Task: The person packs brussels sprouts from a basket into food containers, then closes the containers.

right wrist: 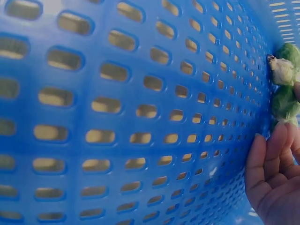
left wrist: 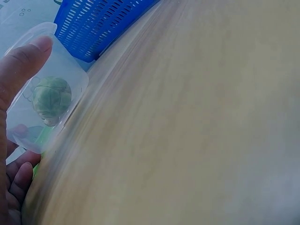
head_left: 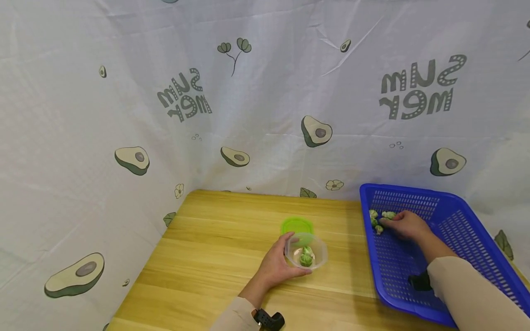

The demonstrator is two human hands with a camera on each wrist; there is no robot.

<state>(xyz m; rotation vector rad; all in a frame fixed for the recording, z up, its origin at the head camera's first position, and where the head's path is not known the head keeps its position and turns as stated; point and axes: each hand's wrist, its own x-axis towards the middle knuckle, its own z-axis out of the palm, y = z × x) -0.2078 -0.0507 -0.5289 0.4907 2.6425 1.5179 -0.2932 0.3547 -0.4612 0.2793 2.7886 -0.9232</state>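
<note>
My left hand (head_left: pixel 275 264) grips a clear plastic container (head_left: pixel 320 253) from its left side, thumb on the near side and fingers on the far side. Inside it lie green Brussels sprouts (head_left: pixel 306 260); the left wrist view shows one Brussels sprout (left wrist: pixel 51 98) through the wall. Over in the blue basket (head_left: pixel 374 271), my right hand (head_left: pixel 410 226) reaches to the far left corner, where several Brussels sprouts (head_left: pixel 373 214) lie together. In the right wrist view, its fingertips and thumb pinch a Brussels sprout (right wrist: pixel 283 102), partly hidden at the frame's edge.
A light green lid (head_left: pixel 295 224) lies on the wooden table (head_left: pixel 207 257) just behind the container. The basket's perforated walls stand up around my right hand. A printed sheet (head_left: pixel 265 92) hangs behind the table and along its left side.
</note>
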